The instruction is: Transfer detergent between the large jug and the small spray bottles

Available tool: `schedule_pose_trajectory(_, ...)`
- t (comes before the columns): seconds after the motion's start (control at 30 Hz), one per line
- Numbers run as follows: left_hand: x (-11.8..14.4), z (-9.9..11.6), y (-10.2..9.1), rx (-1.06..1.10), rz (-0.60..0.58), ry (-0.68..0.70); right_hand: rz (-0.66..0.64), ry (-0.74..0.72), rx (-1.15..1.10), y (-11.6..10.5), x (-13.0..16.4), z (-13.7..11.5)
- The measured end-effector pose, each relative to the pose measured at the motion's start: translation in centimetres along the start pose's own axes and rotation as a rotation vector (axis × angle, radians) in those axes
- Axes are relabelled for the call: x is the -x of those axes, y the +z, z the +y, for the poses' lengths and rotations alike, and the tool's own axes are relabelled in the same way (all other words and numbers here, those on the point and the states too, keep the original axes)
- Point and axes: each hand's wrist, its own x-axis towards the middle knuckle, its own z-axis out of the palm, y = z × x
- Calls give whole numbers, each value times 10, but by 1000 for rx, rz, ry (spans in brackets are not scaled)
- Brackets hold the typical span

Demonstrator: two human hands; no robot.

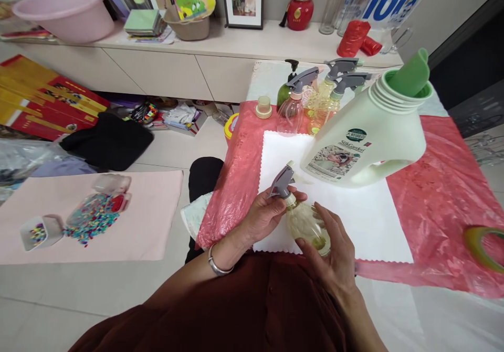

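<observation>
A clear yellowish spray bottle [305, 223] with a grey trigger head [282, 181] is tilted between my two hands. My left hand [265, 213] is closed around its collar, just under the trigger. Fingers of my right hand [333, 244] wrap the bottle's lower body, where a little liquid shows. Below lies a white sheet with a scalloped edge [374, 226]. Just behind my hands stands a big pale green detergent jug [378, 137], uncapped, with a green scoop-like piece [411, 74] in its mouth.
Several spray bottles, one pinkish [290, 113], and a dark green pump bottle [284, 94] stand at the back. A cream cap [263, 107] sits beside them. Yellow tape [486, 247] lies right, on red plastic film [452, 200]. Left, a pink-topped table [145, 221] bears scattered beads [92, 218].
</observation>
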Motion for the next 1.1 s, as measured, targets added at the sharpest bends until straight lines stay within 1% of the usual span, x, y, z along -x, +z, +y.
schedule_pose_trajectory(0.1,-1,-1,-5,8,-78,-15,-49,91,-125,-5,2,3)
schedule_pose_trajectory(0.17,-1,-3,-7,15,-116,-34,-101,181,-248,-8,4,5)
schedule_pose_trajectory(0.23,-1,-3,-7,28,-129,-51,-143,275,-374,-10,4,7)
schedule_pose_trajectory(0.3,-1,-3,-4,49,-118,-53,-151,337,-462,-11,4,9)
schedule_pose_trajectory(0.47,0,0,6,77,-22,-15,-112,385,-498,-6,4,7)
schedule_pose_trajectory(0.57,0,-1,7,42,63,13,-106,426,-504,-5,4,2)
schedule_pose_trajectory(0.63,0,-2,6,29,94,4,-97,462,-521,-5,3,-1)
schedule_pose_trajectory(0.77,-1,-2,3,47,86,-20,-99,498,-620,-6,2,-3)
schedule_pose_trajectory(0.93,-2,-2,3,107,71,-32,-101,590,-762,-5,6,6)
schedule_pose_trajectory(1.03,-2,-4,0,125,34,-17,-132,624,-868,-3,8,13)
schedule_pose_trajectory(1.1,-2,-5,-1,119,-1,-8,-139,640,-901,-1,9,15)
